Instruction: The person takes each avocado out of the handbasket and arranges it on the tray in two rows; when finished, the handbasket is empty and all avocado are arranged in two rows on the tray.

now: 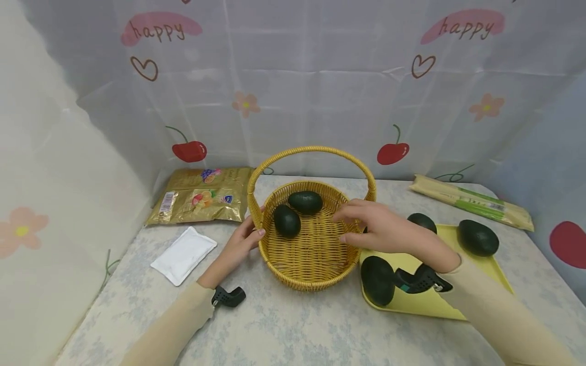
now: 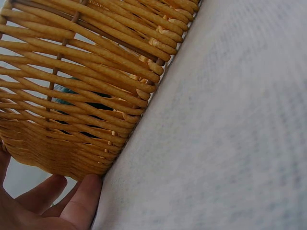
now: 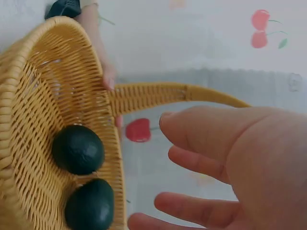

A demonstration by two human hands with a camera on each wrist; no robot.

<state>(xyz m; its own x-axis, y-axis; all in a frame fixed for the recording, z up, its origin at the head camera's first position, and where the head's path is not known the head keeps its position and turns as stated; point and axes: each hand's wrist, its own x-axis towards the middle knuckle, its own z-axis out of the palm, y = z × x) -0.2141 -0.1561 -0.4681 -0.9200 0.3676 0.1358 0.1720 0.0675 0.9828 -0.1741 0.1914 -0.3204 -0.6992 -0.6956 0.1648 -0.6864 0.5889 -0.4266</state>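
A yellow wicker basket (image 1: 308, 282) with a tall hoop handle stands in the middle of the table. Two dark green avocados (image 1: 287, 221) lie inside it towards the back left. My left hand (image 1: 240, 241) holds the basket's left side, thumb at the rim by the foot of the handle; the left wrist view shows its fingertips (image 2: 86, 201) against the lower woven wall. Over the right part of the basket is my right hand (image 1: 377, 226), fingers and thumb apart with nothing between them. Its spread fingers (image 3: 192, 206) also show in the right wrist view.
At the right, a yellow tray (image 1: 430, 305) carries several more avocados (image 1: 478, 237), one partly behind my right hand. A long beige-and-green packet (image 1: 476, 201) lies behind it. A gold bag (image 1: 206, 195) and a white packet (image 1: 184, 255) are at the left.
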